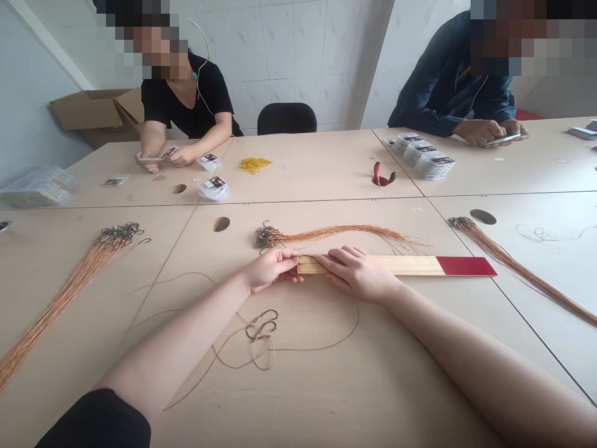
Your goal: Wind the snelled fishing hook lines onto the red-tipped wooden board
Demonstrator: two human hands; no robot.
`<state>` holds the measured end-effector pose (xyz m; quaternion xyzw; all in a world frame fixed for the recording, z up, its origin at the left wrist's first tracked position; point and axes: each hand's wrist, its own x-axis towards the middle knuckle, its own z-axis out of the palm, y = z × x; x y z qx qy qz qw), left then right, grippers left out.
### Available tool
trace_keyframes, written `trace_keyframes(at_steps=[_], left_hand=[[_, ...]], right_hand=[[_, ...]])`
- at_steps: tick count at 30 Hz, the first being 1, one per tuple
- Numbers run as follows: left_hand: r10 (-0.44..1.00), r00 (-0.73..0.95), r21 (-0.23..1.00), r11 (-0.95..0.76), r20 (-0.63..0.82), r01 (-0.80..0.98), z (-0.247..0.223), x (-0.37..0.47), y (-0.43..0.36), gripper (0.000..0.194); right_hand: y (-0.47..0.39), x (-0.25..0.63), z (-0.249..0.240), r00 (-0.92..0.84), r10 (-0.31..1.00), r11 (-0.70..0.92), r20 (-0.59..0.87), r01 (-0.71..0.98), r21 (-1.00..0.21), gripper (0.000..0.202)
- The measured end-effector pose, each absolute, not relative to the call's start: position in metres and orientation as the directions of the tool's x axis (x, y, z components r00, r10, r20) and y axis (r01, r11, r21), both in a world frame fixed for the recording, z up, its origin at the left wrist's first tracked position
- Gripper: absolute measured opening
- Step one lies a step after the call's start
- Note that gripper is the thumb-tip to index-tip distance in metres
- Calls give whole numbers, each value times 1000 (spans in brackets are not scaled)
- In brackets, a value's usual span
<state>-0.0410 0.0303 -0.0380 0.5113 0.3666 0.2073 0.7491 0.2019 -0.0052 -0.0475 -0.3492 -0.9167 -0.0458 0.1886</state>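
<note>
A long flat wooden strip point(405, 266) with a dark red end lies crosswise in front of me. My left hand point(273, 270) pinches its left end; a thin line seems to run there, but the fingers hide most of it. Farther along, my right hand point(361, 272) grips the strip with its fingers laid across the top. Below my left hand are loose fish hooks point(263, 326) on a curling orange line. Just beyond the strip lies a bundle of hooks with orange lines point(326, 232).
More hook bundles lie at left point(81, 280) and right point(517, 261). Across the table sit two people handling small items. Red-handled pliers point(383, 175), yellow pieces point(255, 164) and stacked clear packs point(424, 155) lie on the far half. The tabletop has round holes point(221, 224).
</note>
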Motion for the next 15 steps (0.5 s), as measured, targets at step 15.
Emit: trace_keyframes(at_steps=[15], left_hand=[[706,629,926,372,-327,64,-38,-41,29,25]], right_hand=[[-5,202,-48,-680,614,755,400,654,-47,39]])
